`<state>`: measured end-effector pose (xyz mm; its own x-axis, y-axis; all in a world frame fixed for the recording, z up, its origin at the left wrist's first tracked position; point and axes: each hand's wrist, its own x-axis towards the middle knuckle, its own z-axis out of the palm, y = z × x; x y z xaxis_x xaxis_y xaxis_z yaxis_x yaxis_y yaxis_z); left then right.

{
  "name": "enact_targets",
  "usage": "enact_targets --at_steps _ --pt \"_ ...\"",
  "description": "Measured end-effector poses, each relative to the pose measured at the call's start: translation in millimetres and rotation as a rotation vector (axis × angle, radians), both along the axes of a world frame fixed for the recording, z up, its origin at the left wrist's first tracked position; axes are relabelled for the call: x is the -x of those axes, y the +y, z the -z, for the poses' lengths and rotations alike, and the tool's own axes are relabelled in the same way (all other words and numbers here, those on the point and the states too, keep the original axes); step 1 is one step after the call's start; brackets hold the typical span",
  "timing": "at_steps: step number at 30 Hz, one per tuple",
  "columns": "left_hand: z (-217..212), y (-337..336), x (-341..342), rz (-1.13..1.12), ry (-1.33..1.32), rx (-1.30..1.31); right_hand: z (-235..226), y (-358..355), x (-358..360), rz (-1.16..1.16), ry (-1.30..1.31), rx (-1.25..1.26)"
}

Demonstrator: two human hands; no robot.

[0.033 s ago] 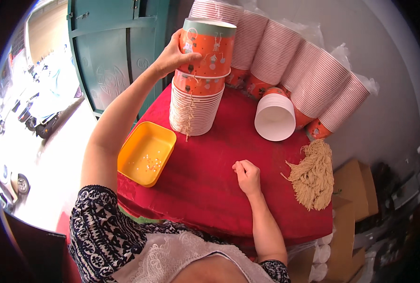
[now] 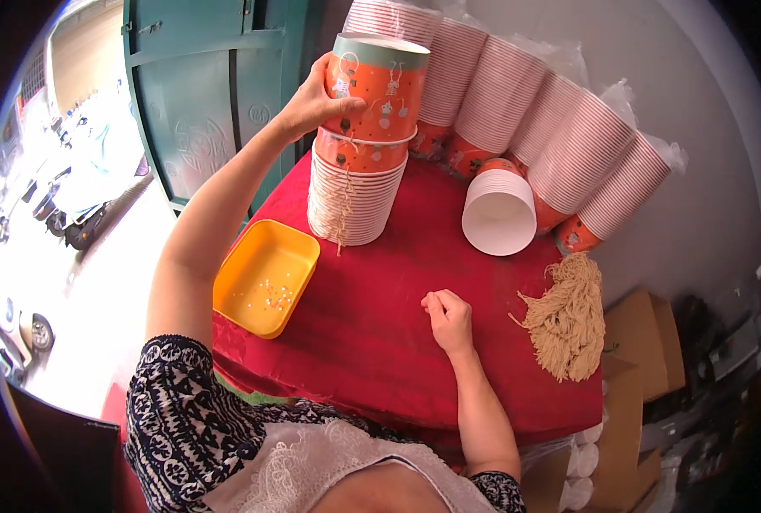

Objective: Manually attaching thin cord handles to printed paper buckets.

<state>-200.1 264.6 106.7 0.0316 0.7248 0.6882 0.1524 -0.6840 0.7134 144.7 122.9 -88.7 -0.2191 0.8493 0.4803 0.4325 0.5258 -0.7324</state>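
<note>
My left hand point(image 2: 316, 107) grips the side of an orange paper tub point(image 2: 382, 94) with a green-grey band at its top, thumb on the front. The tub sits base up on a tall stack of nested paper tubs point(image 2: 372, 201), whose white rims face down. Knotted tan strings point(image 2: 343, 209) hang down that stack's front. My right hand point(image 2: 450, 321) is curled closed over the red cloth, well apart from the stack; the inside of its fingers is hidden. Right of it lies a thick bundle of tan strings point(image 2: 568, 321).
A yellow plastic tray point(image 2: 248, 291) with small pale and orange bits stands at left. White-lined tubs point(image 2: 498, 214) lie on their side further back. Tall bagged stacks of tubs point(image 2: 500, 94) line the grey wall. Cardboard boxes point(image 2: 641, 342) stand at right, a green metal door point(image 2: 196, 111) at left.
</note>
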Motion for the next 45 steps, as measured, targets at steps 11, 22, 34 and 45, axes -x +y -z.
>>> enact_targets --at_steps 11,22,34,45 --pt "21.2 0.7 2.7 -0.059 0.064 -0.001 2.6 2.5 -0.8 0.006 -0.011 -0.022" --pt "36.7 -2.1 0.8 -0.063 0.046 0.022 -0.7 0.5 0.2 -0.002 -0.016 0.004" --pt "40.2 -4.3 -2.0 -0.026 0.059 0.013 -2.0 0.8 -0.8 -0.016 -0.034 0.006" --pt "50.9 -6.0 -4.5 -0.02 0.063 -0.02 -2.2 -3.6 3.1 -0.009 -0.02 0.025"
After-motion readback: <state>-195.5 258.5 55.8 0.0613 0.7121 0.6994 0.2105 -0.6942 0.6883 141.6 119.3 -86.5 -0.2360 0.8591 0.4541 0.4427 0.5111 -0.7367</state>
